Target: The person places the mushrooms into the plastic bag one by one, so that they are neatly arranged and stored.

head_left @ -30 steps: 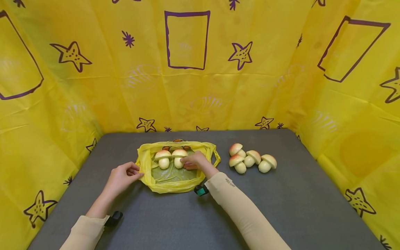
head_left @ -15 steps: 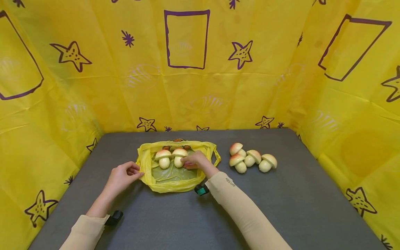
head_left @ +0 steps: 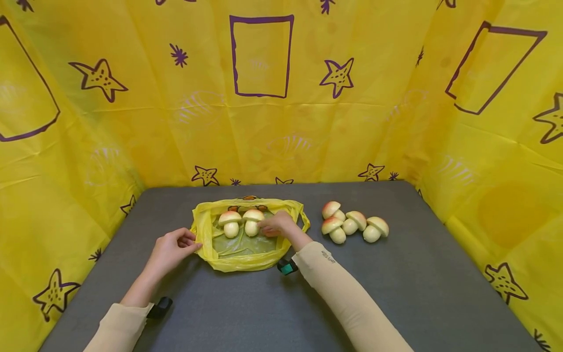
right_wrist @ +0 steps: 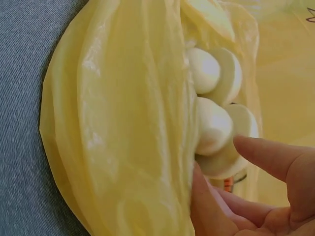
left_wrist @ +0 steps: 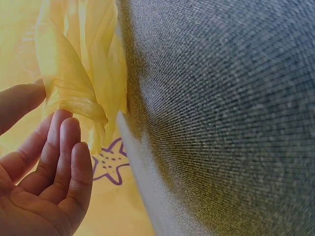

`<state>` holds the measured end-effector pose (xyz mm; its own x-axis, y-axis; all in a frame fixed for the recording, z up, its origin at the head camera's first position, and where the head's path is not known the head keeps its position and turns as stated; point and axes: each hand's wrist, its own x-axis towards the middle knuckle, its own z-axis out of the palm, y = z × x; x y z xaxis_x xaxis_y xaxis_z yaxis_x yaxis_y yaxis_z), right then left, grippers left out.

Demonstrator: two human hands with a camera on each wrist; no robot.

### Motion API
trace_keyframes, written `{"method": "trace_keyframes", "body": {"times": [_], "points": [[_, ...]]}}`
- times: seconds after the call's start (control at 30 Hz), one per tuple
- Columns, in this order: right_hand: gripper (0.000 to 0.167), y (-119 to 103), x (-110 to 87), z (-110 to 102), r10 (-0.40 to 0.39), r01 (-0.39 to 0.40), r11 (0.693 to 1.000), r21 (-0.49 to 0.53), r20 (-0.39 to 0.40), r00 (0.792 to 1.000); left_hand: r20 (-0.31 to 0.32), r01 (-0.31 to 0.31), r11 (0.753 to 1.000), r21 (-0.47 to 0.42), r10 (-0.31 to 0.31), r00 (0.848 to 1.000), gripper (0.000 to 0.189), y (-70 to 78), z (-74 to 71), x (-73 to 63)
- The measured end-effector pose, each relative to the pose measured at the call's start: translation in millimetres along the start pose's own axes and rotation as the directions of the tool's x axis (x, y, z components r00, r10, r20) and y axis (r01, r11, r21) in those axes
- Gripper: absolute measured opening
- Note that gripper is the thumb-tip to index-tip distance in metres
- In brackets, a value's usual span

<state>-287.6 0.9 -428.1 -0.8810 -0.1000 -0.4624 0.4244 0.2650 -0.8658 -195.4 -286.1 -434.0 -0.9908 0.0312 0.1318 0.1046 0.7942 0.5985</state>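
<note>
Inside an open yellow plastic bag (head_left: 246,263), two toy mushrooms stand side by side, a left mushroom (head_left: 230,218) and a right mushroom (head_left: 252,216), with pale stems and reddish-cream caps. My left hand (head_left: 172,249) pinches the bag's left edge; in the left wrist view the yellow plastic (left_wrist: 69,73) lies between thumb and fingers. Reaching over the bag's right side, my right hand (head_left: 279,225) is beside the right mushroom's stem with its fingers loosened. In the right wrist view the thumb tip is right at that mushroom's cap (right_wrist: 245,120), and the bag's wall partly hides the other fingers.
Several more toy mushrooms (head_left: 352,225) lie in a cluster on the grey table (head_left: 281,313), to the right of the bag. A yellow cloth (head_left: 264,122) with purple star drawings rises behind the table and along both sides.
My right hand has drawn slightly right, away from the right mushroom's stem, and its fingers have loosened. The left hand, the bag and the mushrooms stay in place.
</note>
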Motion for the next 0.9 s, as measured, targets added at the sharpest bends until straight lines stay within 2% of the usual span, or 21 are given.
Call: {"method": "trace_keyframes", "body": {"times": [0.2,0.47,0.67,0.9], "points": [[0.061,-4,-11.6,-14,-0.046,0.046,0.996,-0.073,0.0,0.999,-0.008,-0.007,1.0,0.002,0.007,1.0,0.03,0.8,-1.0,-0.7],[0.055,-5,-18.2,-38,-0.071,0.074,0.995,-0.06,0.043,0.997,-0.002,-0.005,1.0,0.004,0.005,1.0,0.031,0.6,-1.6,-0.7],[0.053,-5,-26.0,-54,-0.127,0.129,0.991,-0.042,0.044,0.991,0.005,0.015,1.0,0.005,-0.015,1.0,0.032,-0.1,-0.9,-1.6],[0.047,-6,-36.7,-73,-0.187,0.19,0.981,-0.049,0.048,0.981,0.003,0.007,1.0,0.002,-0.007,1.0,0.032,2.4,-1.2,-1.0]]}}
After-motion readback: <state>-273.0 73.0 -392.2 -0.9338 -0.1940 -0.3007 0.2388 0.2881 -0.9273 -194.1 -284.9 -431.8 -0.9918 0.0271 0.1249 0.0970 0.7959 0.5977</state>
